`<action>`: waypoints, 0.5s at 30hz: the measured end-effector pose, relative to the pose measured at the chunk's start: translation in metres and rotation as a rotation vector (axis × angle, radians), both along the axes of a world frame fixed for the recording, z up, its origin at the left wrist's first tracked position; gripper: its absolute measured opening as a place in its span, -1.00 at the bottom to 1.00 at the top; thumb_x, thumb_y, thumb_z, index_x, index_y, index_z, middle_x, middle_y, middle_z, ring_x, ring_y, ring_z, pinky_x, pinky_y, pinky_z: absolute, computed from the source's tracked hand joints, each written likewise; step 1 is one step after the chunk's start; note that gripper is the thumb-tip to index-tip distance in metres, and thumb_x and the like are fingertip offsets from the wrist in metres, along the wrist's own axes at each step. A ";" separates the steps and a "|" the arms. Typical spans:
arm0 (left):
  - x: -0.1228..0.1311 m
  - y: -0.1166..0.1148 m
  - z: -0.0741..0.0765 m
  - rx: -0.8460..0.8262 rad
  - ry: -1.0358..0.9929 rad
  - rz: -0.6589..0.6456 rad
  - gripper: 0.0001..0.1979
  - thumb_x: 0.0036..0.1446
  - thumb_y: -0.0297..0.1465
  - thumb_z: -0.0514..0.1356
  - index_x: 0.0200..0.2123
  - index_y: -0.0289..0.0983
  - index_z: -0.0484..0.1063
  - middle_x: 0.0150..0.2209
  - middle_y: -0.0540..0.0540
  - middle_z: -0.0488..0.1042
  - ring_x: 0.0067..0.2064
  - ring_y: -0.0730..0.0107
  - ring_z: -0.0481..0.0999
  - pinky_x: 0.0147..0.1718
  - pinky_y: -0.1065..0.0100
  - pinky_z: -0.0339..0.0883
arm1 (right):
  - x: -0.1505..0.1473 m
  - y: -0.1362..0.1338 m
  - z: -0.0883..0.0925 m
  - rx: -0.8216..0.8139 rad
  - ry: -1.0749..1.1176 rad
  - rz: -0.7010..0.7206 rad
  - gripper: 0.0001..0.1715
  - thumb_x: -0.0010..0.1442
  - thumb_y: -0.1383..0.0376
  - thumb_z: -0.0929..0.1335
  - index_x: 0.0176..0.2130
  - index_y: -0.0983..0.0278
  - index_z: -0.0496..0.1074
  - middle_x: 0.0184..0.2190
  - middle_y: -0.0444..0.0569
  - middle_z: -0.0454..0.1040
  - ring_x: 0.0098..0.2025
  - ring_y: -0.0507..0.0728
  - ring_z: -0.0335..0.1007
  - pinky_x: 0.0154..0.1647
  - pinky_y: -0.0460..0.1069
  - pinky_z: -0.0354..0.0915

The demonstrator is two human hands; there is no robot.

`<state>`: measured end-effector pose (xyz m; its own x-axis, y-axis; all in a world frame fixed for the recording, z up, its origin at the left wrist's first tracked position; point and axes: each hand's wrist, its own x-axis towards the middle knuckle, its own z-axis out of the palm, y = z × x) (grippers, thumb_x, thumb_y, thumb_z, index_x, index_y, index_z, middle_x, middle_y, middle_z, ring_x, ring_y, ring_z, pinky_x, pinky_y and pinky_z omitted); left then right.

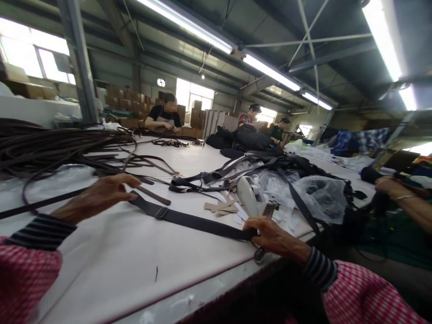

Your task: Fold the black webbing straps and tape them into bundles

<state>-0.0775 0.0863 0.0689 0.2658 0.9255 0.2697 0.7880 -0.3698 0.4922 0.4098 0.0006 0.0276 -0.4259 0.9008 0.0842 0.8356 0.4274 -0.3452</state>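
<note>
A black webbing strap (202, 225) with a slider buckle (162, 213) stretches across the white table between my hands. My right hand (275, 236) is closed around its right end at the table's front edge. A metal hook (259, 255) hangs just below those fingers. At the strap's other end, my left hand (96, 195) has thumb and fingers apart, with the thumb tip beside the strap end; whether they touch is unclear. A brown strip end (155, 194) lies just beyond the left fingertips.
Dark brown straps (50, 146) are heaped at the left. Paper tags (222, 206), a white handheld device (248, 195) and clear plastic bags (320, 198) lie beyond my right hand. A co-worker's hand (393, 186) is at far right; several people work across the table.
</note>
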 end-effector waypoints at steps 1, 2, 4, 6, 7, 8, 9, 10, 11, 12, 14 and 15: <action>0.016 -0.006 0.001 -0.010 0.038 -0.110 -0.57 0.23 -0.14 0.13 0.05 -0.27 0.41 -0.02 -0.05 0.48 -0.17 0.27 0.48 -0.15 0.35 0.34 | 0.000 0.000 0.000 0.005 -0.009 0.002 -0.51 -0.06 0.52 0.29 -0.11 0.27 0.51 -0.10 0.01 0.53 -0.06 0.20 0.43 0.03 0.06 0.24; 0.033 -0.013 -0.001 -0.059 0.084 -0.229 -0.57 0.26 -0.15 0.10 0.09 -0.23 0.40 0.00 -0.05 0.46 -0.18 0.28 0.48 -0.17 0.34 0.35 | 0.000 0.000 0.000 0.007 -0.016 0.004 -0.51 -0.06 0.52 0.29 -0.11 0.27 0.51 -0.09 0.01 0.53 -0.04 0.21 0.43 0.05 0.07 0.24; 0.068 -0.021 -0.011 -0.091 0.172 -0.369 -0.55 0.23 -0.18 0.13 0.15 -0.20 0.36 0.07 -0.11 0.42 -0.02 0.17 0.47 -0.02 0.27 0.33 | -0.001 0.000 0.002 0.005 -0.031 0.016 -0.51 -0.06 0.52 0.29 -0.12 0.26 0.52 -0.10 0.01 0.53 -0.01 0.22 0.43 0.07 0.07 0.23; 0.098 -0.023 -0.026 -0.114 0.272 -0.425 -0.46 0.18 -0.22 0.18 0.21 -0.21 0.30 0.18 -0.19 0.36 0.17 0.02 0.38 0.14 0.18 0.26 | -0.002 0.001 0.003 0.006 -0.046 0.035 -0.51 -0.08 0.52 0.29 -0.14 0.26 0.51 -0.12 0.00 0.53 -0.01 0.21 0.43 0.06 0.06 0.23; 0.108 -0.022 -0.032 -0.124 0.319 -0.447 -0.47 0.18 -0.24 0.17 0.21 -0.22 0.29 0.17 -0.21 0.36 0.16 0.02 0.39 0.14 0.18 0.27 | -0.003 0.001 0.003 0.007 -0.056 0.042 -0.52 -0.08 0.52 0.28 -0.16 0.26 0.51 -0.14 -0.01 0.53 -0.03 0.20 0.43 0.03 0.04 0.23; 0.116 -0.019 -0.036 -0.124 0.357 -0.458 -0.50 0.19 -0.26 0.16 0.19 -0.23 0.31 0.14 -0.22 0.38 0.12 0.04 0.43 0.11 0.18 0.29 | -0.003 0.001 0.003 0.009 -0.066 0.048 -0.54 -0.09 0.52 0.28 -0.17 0.26 0.51 -0.16 -0.02 0.53 -0.05 0.19 0.44 0.01 0.03 0.24; 0.122 -0.016 -0.039 -0.119 0.389 -0.464 -0.56 0.21 -0.28 0.14 0.15 -0.22 0.34 0.07 -0.21 0.40 0.05 0.08 0.47 0.06 0.21 0.32 | -0.003 0.001 0.004 0.012 -0.073 0.052 -0.55 -0.09 0.52 0.28 -0.19 0.26 0.51 -0.18 -0.02 0.53 -0.07 0.18 0.44 -0.02 0.02 0.23; 0.125 -0.013 -0.039 -0.109 0.412 -0.465 -0.61 0.22 -0.30 0.13 0.11 -0.21 0.37 0.00 -0.18 0.42 -0.01 0.13 0.50 0.01 0.23 0.34 | -0.003 0.001 0.004 0.021 -0.073 0.055 -0.56 -0.09 0.52 0.28 -0.20 0.26 0.51 -0.20 -0.03 0.52 -0.09 0.18 0.44 -0.04 0.02 0.23; 0.126 -0.010 -0.038 -0.095 0.427 -0.460 -0.65 0.22 -0.31 0.12 0.07 -0.20 0.40 -0.06 -0.15 0.42 -0.05 0.16 0.50 -0.02 0.24 0.35 | -0.003 0.001 0.004 0.030 -0.068 0.061 -0.57 -0.09 0.52 0.28 -0.20 0.26 0.50 -0.20 -0.03 0.52 -0.09 0.17 0.44 -0.05 0.01 0.22; 0.126 -0.008 -0.036 -0.084 0.436 -0.454 -0.68 0.22 -0.32 0.13 0.03 -0.18 0.41 -0.10 -0.12 0.42 -0.08 0.18 0.50 -0.04 0.25 0.35 | -0.004 0.000 0.004 0.038 -0.062 0.069 -0.57 -0.09 0.52 0.28 -0.21 0.26 0.50 -0.20 -0.04 0.52 -0.10 0.17 0.44 -0.05 0.01 0.21; 0.124 -0.007 -0.031 -0.070 0.444 -0.437 -0.73 0.19 -0.32 0.16 -0.03 -0.17 0.43 -0.15 -0.09 0.41 -0.11 0.18 0.49 -0.08 0.26 0.35 | -0.004 -0.002 0.005 0.049 -0.047 0.079 -0.57 -0.08 0.53 0.28 -0.21 0.27 0.50 -0.21 -0.04 0.52 -0.10 0.16 0.44 -0.05 0.00 0.21; 0.123 -0.008 -0.029 -0.064 0.448 -0.428 -0.75 0.17 -0.34 0.17 -0.07 -0.17 0.42 -0.15 -0.09 0.40 -0.11 0.17 0.49 -0.08 0.25 0.35 | -0.005 -0.003 0.007 0.053 -0.043 0.081 -0.57 -0.08 0.53 0.28 -0.21 0.27 0.51 -0.20 -0.04 0.52 -0.10 0.15 0.43 -0.05 -0.01 0.20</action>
<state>0.0454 0.0787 0.0400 0.6913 0.7225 -0.0065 0.7116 -0.6793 0.1797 0.4049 -0.0024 0.0341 -0.5016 0.8580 0.1108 0.8111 0.5110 -0.2846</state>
